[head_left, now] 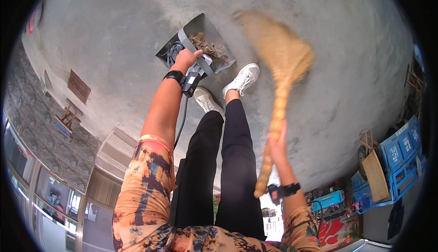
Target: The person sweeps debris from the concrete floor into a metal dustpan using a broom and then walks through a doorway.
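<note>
My left hand (186, 60) is closed round the strap handle of a grey metal dustpan (217, 29). Inside the pan lie dry brown sweepings (211, 49) and a dark crumpled plastic bag (174, 53). My right hand (277, 146) grips the segmented handle of a straw broom (287, 65). The broom's fanned head is raised to the right of the dustpan, apart from it and slightly smeared by motion. Both my white shoes stand just below the pan.
Grey concrete floor (337, 101) spreads around me. A brown mat (79, 86) and a small wooden stool (68, 115) are at the left, near a tiled wall and steps (117, 154). On the right stands a blue cart (401, 147) with a wooden board (375, 174) against it.
</note>
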`<state>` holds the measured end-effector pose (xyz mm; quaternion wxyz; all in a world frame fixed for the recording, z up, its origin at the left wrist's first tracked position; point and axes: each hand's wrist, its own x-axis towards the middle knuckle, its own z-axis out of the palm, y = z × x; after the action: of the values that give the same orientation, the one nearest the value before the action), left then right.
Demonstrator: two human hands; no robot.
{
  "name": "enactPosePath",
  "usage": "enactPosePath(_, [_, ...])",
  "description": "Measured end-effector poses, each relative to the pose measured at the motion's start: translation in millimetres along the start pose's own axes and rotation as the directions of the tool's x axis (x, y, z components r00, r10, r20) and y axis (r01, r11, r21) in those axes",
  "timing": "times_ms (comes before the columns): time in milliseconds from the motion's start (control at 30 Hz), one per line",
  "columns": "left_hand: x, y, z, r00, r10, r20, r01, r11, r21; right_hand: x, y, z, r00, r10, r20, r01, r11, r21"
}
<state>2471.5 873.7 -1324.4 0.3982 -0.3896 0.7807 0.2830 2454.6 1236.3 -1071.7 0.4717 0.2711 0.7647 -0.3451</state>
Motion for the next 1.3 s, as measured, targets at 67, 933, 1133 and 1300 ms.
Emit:
enactPosePath(67, [-6.2,-2.8,-1.8,0.999,-0.003,0.039,0.004,1.0,-0.025,-44.1,-14.8,18.4,0.975,0.163,0.153,-0.149,0.984,-0.096])
enactPosePath(933, [-142.5,-49.6,-44.0,0.99,-0.024,-0.137,-0.109,0.485,-0.868,-227.9,-27.5,-83.1,0.977,-0.019,0.211,-0.106,0.819,0.564])
enactPosePath(1133, [-162.0,-52.7,-31.8,0.942,-0.248,-0.226,-0.097,0.445,-0.89,-194.4,-27.7,-85.9,0.95,-0.025,0.31,-0.192,0.738,0.647])
enactPosePath(1300, [-153.4,-87.6,-11.8,0.92,-0.354,-0.169,-0.048,0.326,-0.944,-156.2,-70.5,-66.2,0.948,-0.1,0.301,-0.08,0.843,0.532])
